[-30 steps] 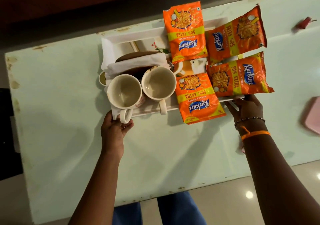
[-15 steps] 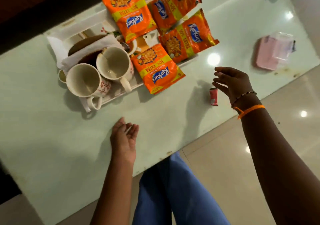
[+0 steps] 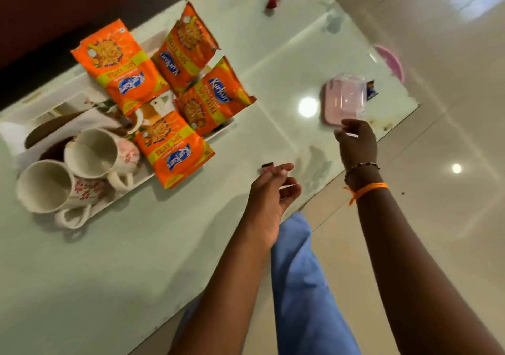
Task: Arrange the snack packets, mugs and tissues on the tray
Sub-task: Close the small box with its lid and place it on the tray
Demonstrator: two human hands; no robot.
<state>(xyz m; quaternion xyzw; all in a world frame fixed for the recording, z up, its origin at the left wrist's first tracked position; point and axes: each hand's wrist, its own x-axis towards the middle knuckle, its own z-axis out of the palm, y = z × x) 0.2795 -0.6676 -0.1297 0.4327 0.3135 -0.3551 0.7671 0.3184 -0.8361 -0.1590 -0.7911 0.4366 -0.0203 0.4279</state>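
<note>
1. the surface (image 3: 153,259) is a pale glass top, its near edge running under both forearms.
2. the tray (image 3: 218,131) lies well to the left of both sets of fingers, its long axis slanting from lower left up to the right.
3. four orange snack packets (image 3: 124,64) fill the tray end nearer the fingers, one hanging over the near rim.
4. two mugs (image 3: 91,151) sit at the tray's far-left end, with folded tissues (image 3: 82,123) just behind them.
5. the pink box (image 3: 345,100) sits just beyond the right hand (image 3: 356,147), whose fingers are loosely curled and hold nothing i can see.
6. the left hand (image 3: 269,193) hovers with its fingers half curled, apparently empty; it is the nearer hand to the tray.
7. a small red scrap (image 3: 267,166) lies just past the left fingertips. the arranging looks done, judging by the tray.
</note>
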